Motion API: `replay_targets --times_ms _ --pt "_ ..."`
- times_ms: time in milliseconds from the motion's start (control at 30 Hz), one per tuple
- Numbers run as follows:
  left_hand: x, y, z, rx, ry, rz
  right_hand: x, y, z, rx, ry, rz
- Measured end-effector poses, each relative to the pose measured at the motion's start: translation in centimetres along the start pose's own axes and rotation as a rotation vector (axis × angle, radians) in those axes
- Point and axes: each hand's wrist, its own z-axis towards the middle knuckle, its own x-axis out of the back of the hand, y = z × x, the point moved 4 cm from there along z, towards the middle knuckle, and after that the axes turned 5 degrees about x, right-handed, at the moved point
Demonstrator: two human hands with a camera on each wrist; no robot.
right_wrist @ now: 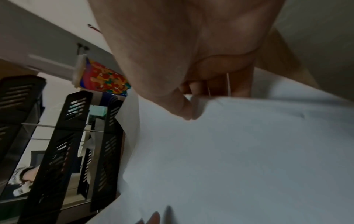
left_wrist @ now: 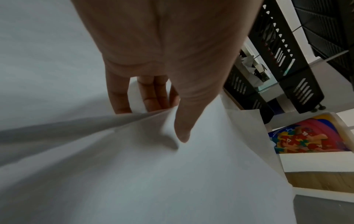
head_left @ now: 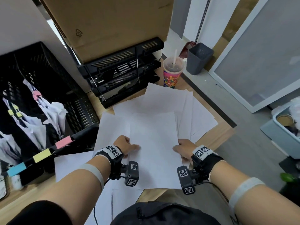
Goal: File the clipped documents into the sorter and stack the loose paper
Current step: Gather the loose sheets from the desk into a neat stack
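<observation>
A white sheet of paper point(head_left: 154, 143) is held over the desk by its two side edges. My left hand point(head_left: 129, 144) pinches the left edge, thumb on top and fingers underneath, as the left wrist view shows for the left hand point(left_wrist: 166, 121) on the paper point(left_wrist: 134, 174). My right hand point(head_left: 181, 146) pinches the right edge the same way; the right wrist view shows the right hand point(right_wrist: 191, 100) on the paper point(right_wrist: 229, 151). More loose sheets point(head_left: 186, 108) lie fanned out beneath. At the left, the black mesh sorter point(head_left: 81, 111) holds clipped documents point(head_left: 53, 109) with pink and yellow clips.
Black stacked letter trays point(head_left: 123, 70) stand behind the papers under a cardboard box point(head_left: 105, 21). A colourful lidded cup point(head_left: 172, 73) with a straw sits at the desk's far right corner. On the floor are a grey bin point(head_left: 198, 58) and a pale crate point(head_left: 284, 132).
</observation>
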Motion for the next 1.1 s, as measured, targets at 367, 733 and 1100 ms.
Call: replay_targets --times_ms 367,733,1100 --pt "1.2 -1.2 1.3 -0.123 0.006 0.021 3.7 -0.9 3.3 -0.044 0.280 0.159" --pt "1.7 -3.0 2.1 -0.092 0.002 -0.103 3.7 -2.8 7.0 -0.050 0.237 0.519" --pt "1.5 -4.0 3.9 -0.061 0.004 -0.085 6.4 -2.9 6.0 -0.095 0.528 -0.019"
